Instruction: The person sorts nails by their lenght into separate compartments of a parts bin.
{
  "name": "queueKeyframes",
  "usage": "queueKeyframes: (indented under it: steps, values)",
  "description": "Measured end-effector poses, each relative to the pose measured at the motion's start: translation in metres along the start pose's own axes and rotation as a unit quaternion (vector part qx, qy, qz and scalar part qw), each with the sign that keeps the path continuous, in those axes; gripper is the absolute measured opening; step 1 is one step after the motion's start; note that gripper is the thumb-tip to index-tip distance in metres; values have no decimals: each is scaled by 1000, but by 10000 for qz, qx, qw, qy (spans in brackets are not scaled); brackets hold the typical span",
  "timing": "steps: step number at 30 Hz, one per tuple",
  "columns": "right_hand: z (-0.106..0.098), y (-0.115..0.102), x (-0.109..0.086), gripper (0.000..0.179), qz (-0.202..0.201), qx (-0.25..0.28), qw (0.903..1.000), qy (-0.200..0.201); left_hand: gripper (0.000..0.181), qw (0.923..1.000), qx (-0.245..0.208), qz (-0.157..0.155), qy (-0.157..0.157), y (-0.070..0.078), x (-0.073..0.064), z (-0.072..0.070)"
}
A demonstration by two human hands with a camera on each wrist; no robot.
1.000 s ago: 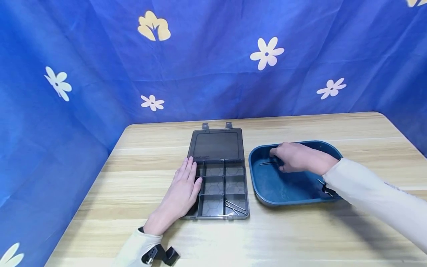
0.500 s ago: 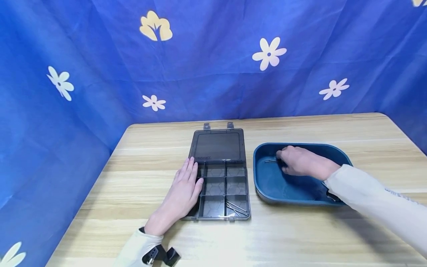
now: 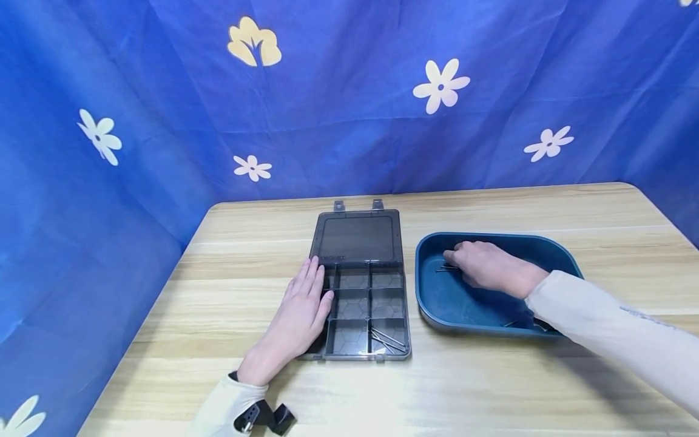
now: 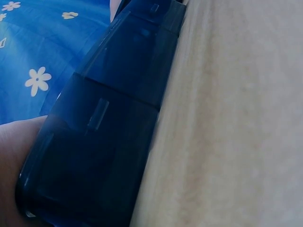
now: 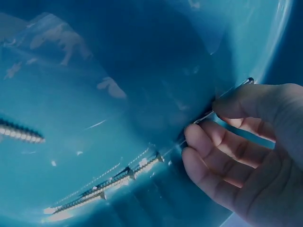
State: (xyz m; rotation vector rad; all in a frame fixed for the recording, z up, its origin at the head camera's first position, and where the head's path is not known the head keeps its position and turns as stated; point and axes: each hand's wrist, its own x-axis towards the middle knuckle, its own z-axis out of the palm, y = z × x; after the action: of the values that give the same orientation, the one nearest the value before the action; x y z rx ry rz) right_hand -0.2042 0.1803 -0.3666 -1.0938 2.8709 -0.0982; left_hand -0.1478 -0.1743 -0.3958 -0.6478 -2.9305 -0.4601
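Note:
My left hand (image 3: 297, 309) lies with fairly straight fingers along the left side of a dark see-through compartment box (image 3: 349, 337), its lid (image 3: 357, 238) folded back. Seen from the left wrist, the box's side wall (image 4: 94, 142) stands on the table with part of the hand at its left. Several thin metal nails (image 3: 389, 343) lie in the front right compartment. Inside a blue basin (image 3: 464, 312), my right hand (image 3: 488, 267) pinches a thin shiny nail (image 5: 229, 93) between thumb and fingers. Beside it in the right wrist view lie several threaded screws (image 5: 102, 191).
Another screw (image 5: 21, 133) lies apart from the group on the basin floor. The basin stands to the right of the box on the light wooden table (image 3: 246, 237). Behind the table hangs a blue flowered curtain (image 3: 338, 121).
The head view has shifted slightly. My right hand has shifted a little within the basin, its fingers staying low near the far left corner. The left hand stays on the box.

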Motion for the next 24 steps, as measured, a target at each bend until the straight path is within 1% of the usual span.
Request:
queueKeyframes:
  steps: [3,7,10,14,18,24]
  values:
    - [4,-2,3,18,-262,-103,9996,65,57,10000,3,41,30,0,1,0]
    - [7,-7,8,18,-638,-34,9979,43,57,9999,-17,87,63,0,1,0]
    - [7,-12,11,18,-917,31,9958,33,57,9999,-29,77,68,0,2,-1]
    - [6,-18,14,18,-1306,-22,9914,52,57,9999,-46,76,55,1,2,-2]
    - [6,-23,16,13,-1593,-18,9872,59,56,10000,-61,62,22,1,2,-3]
    - [5,-29,15,15,-1943,-64,9808,166,57,10000,-81,0,-38,1,3,-5]
